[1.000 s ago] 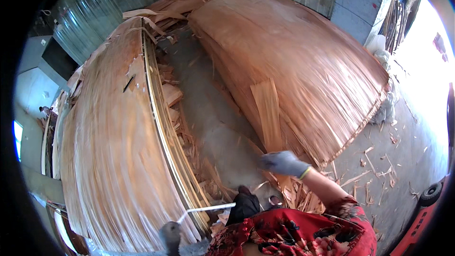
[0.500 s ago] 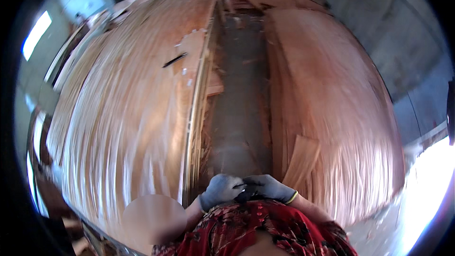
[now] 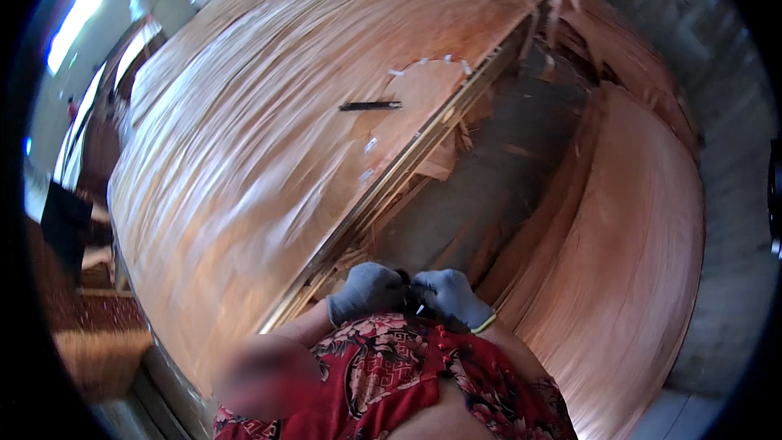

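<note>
My left hand point(image 3: 366, 292) and my right hand point(image 3: 450, 295), both in grey gloves, meet close to my chest above my red flowered top. Their fingers are closed together on a small dark object point(image 3: 406, 280), most of it hidden between them; a small white bit shows under it. To the left, a big sheet of thin wood veneer point(image 3: 244, 163) lies on a table. It carries a rounded patch point(image 3: 432, 90) edged with bits of white tape. A thin dark tool point(image 3: 371, 105) rests on the sheet beside the patch.
A second stack of veneer point(image 3: 627, 261) lies to the right, with a grey floor aisle point(image 3: 481, 187) and wood scraps between the stacks. A person in dark clothes point(image 3: 67, 224) stands at the far left. A grey wall point(image 3: 733, 114) runs along the right.
My right hand has come in from reaching out at the right to meet my left hand at my chest. My view has swung left, over the left veneer sheet.
</note>
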The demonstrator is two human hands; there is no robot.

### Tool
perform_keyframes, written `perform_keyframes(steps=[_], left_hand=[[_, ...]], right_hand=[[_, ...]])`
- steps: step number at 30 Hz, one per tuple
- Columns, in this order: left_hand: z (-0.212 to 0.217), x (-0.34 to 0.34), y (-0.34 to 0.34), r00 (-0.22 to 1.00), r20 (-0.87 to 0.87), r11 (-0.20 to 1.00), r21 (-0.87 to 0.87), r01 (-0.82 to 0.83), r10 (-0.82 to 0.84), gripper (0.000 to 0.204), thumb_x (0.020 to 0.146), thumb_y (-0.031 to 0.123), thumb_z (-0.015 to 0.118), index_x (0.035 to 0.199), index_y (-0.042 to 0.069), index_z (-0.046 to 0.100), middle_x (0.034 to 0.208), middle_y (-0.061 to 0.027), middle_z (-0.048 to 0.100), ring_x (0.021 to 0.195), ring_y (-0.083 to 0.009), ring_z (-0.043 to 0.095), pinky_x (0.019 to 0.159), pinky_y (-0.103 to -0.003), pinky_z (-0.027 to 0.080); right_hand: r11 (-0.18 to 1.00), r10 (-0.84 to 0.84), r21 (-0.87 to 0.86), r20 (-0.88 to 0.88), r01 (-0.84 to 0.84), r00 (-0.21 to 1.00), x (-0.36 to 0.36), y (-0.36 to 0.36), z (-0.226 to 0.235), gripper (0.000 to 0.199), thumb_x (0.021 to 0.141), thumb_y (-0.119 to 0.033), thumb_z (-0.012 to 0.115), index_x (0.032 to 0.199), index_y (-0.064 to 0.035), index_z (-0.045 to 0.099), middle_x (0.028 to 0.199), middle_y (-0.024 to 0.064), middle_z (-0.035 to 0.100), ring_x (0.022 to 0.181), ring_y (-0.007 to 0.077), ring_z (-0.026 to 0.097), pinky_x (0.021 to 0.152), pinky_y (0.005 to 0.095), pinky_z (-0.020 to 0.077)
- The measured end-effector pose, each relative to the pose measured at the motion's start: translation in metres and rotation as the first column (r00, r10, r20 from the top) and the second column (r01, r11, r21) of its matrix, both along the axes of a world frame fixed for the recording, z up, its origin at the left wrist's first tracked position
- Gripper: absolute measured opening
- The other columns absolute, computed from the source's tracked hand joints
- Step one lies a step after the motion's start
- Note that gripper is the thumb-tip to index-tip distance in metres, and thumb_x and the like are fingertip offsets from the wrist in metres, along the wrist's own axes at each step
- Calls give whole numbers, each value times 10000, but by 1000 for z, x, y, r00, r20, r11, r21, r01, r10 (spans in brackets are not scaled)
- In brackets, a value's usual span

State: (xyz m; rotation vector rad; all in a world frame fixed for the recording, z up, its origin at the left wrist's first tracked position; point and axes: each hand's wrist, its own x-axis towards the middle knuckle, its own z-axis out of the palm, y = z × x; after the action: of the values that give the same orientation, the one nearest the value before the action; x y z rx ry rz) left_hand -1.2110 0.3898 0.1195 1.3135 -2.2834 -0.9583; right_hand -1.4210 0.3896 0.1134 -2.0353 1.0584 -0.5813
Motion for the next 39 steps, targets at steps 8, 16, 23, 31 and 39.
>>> perform_keyframes(steps=[8,16,23,31,39], left_hand=[[-41,-11,-136,852,-76,835,-171,-524,519,305,783,327,648,609,80,610,626,-189,553,588,-379,557,498,-449,415],[-60,-5,-264,695,-3,581,-546,-604,719,722,745,181,673,1373,12,360,1128,-180,606,1204,-382,461,894,-451,412],[-114,-2,-287,584,322,609,-685,-399,745,457,741,174,620,1182,74,552,1144,-130,561,1145,-351,500,869,-484,424],[-95,-10,-295,566,149,504,-669,-546,811,230,735,172,641,944,74,628,1017,-89,582,1018,-323,569,742,-450,480],[-105,-7,-306,540,129,456,-714,-532,832,112,718,158,599,802,85,608,848,-76,557,942,-281,558,745,-410,439]], right_hand=[[991,-105,86,16,104,994,-68,-186,-28,69,826,-121,644,812,-55,660,761,95,648,665,223,619,558,321,460],[895,-156,444,400,-42,903,-126,-317,-19,179,920,-159,583,945,9,641,990,56,618,787,95,573,719,235,471],[926,63,352,214,-137,975,-24,-418,-32,154,911,-154,576,875,-17,637,739,39,594,622,120,554,560,277,438],[803,373,-305,-414,-513,830,103,-448,-48,190,810,-236,651,839,-92,531,802,130,574,693,311,623,561,416,490],[785,188,-458,-465,-417,865,119,-501,-60,227,789,-270,645,886,-87,551,861,133,583,738,352,613,627,452,492]])
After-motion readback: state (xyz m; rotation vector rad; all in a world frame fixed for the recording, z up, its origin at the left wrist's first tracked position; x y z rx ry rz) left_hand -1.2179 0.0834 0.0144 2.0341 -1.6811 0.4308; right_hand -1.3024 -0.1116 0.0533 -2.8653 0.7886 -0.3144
